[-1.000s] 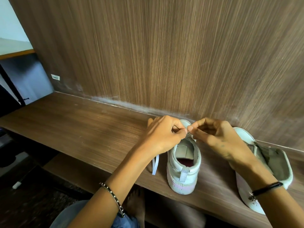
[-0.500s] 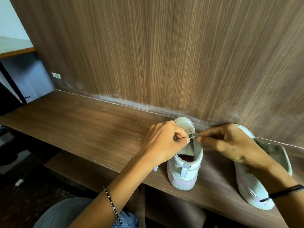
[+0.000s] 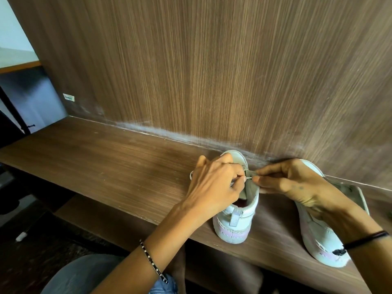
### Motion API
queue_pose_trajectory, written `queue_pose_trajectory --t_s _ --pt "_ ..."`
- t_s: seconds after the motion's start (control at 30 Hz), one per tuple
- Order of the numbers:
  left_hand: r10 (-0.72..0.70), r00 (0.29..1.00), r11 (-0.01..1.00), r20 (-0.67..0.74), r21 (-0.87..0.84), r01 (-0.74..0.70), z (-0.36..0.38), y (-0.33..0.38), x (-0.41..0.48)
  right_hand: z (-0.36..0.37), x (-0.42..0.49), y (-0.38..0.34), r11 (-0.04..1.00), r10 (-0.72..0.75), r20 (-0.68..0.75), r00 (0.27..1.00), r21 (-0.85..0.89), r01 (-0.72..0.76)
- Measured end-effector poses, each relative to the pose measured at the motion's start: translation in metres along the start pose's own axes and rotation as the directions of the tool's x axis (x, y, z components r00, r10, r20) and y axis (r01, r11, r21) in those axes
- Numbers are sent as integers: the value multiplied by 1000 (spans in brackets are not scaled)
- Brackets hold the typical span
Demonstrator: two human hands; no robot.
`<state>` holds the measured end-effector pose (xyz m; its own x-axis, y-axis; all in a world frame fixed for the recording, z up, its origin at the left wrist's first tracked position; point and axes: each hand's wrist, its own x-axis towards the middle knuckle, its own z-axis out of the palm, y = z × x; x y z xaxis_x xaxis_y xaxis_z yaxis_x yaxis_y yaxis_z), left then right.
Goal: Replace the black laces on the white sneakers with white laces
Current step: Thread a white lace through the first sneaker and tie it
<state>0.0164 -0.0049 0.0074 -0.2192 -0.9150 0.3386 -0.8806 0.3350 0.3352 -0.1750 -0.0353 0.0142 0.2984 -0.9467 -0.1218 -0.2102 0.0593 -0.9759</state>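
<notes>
A white low-top leather sneaker [image 3: 235,221] with a pale lilac sole band stands on the dark wood-grain shelf [image 3: 106,166]. Its heel faces the near edge and its toe touches the wood-panel wall [image 3: 212,71] at the far side. That placement likely braces the shoe so it cannot slide away while the eyelets are worked.

Both hands meet over its open throat. The left hand [image 3: 214,183] is curled, with thumb and forefinger pinching a thin white lace [image 3: 248,177]. The right hand [image 3: 290,183] reaches in from the right and nips the same short strand between thumb and forefinger, right at the grey tongue [image 3: 248,188]. The two grips sit so close that only a sliver of white lace shows between them. This suggests the tip is being fed through an upper eyelet, though the eyelet itself is hidden.

No black lace is visible on this shoe. A second white sneaker [image 3: 318,236] lies just to the right, partly under the right forearm, and a black mark on its near end cannot be identified.

A small pale sticker [image 3: 69,97] sits low on the wall at far left, its print too small to read. No brand name is legible on either shoe.
</notes>
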Motion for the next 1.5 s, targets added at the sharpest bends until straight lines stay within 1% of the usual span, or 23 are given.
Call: queue_pose_trajectory --t_s 0.2,0.27,0.33,0.43,0.5,0.6,0.67,0.77,0.83,0.9,0.97,1.03,1.1,1.17,1.23,1.27,1.3,1.33,1.37,1.4,1.43,1.47,1.5 --pt "58 991 998 -117 8 -58 7 -2 0 0 -1 0 995 -31 48 998 -91 36" --pt "80 983 997 -168 33 -76 9 -3 0 1 -2 -2 991 -42 44 998 -126 47" --pt "75 976 996 -203 65 -63 13 -2 -1 2 -1 -1 981 -54 26 998 -185 58" --pt "61 977 990 -203 134 -34 15 3 -2 2 0 0 926 -116 23 993 -358 116" --pt "90 976 978 -201 203 -48 17 6 -1 4 1 1 869 -167 40 985 -466 166" --pt "155 964 964 -216 245 -100 16 4 1 3 2 3 841 -198 97 975 -494 220" --pt "179 958 969 -224 210 -131 17 -1 2 2 2 3 879 -181 127 975 -424 219" --pt "143 964 986 -224 111 -121 15 -4 3 2 -1 0 974 -117 132 984 -178 139" --pt "100 985 994 -144 66 -91 13 -3 4 3 -2 0 997 -63 73 995 -47 67" --pt "40 998 999 -56 -33 -42 9 -5 4 4 1 2 999 -7 13 1000 42 7" --pt "-5 999 995 -40 -101 1 6 -8 4 6 4 5 996 30 -17 999 84 -29" --pt "-36 999 993 -26 -118 33 4 -9 3 8 6 5 999 23 -31 999 48 -22" --pt "-65 998 992 -14 -111 63 3 -9 2 9 9 8 997 -25 -77 997 -69 20" --pt "-83 997 995 3 -58 83 3 -10 2 8 10 14 977 -96 -150 984 -201 65" --pt "-135 990 991 50 2 135 0 -14 3 9 11 17 956 -185 -244 952 -271 117" --pt "-178 981 984 78 9 178 -2 -16 2 9 12 16 961 -222 -310 924 -228 154" --pt "-222 970 975 102 -1 223 -4 -18 2 9 13 12 974 -226 -389 893 -105 201" --pt "-262 957 964 127 -21 266 -5 -20 2 9 14 6 961 -191 -456 869 92 259" --pt "-297 942 951 157 -41 307 -6 -21 2 9 14 -2 887 -144 -484 863 323 329" --pt "-330 923 936 198 -59 347 -5 -23 3 8 13 -9 785 -117 -500 858 482 388" --pt "-358 901 919 245 -80 386 -4 -25 3 6 13 -11 722 -98 -523 846 548 423" --pt "-372 882 904 288 -105 415 -3 -27 3 3 13 -10 726 -107 -541 834 531 437" --pt "-371 873 893 316 -135 429 -2 -29 4 -2 14 -7 796 -154 -544 825 426 429"
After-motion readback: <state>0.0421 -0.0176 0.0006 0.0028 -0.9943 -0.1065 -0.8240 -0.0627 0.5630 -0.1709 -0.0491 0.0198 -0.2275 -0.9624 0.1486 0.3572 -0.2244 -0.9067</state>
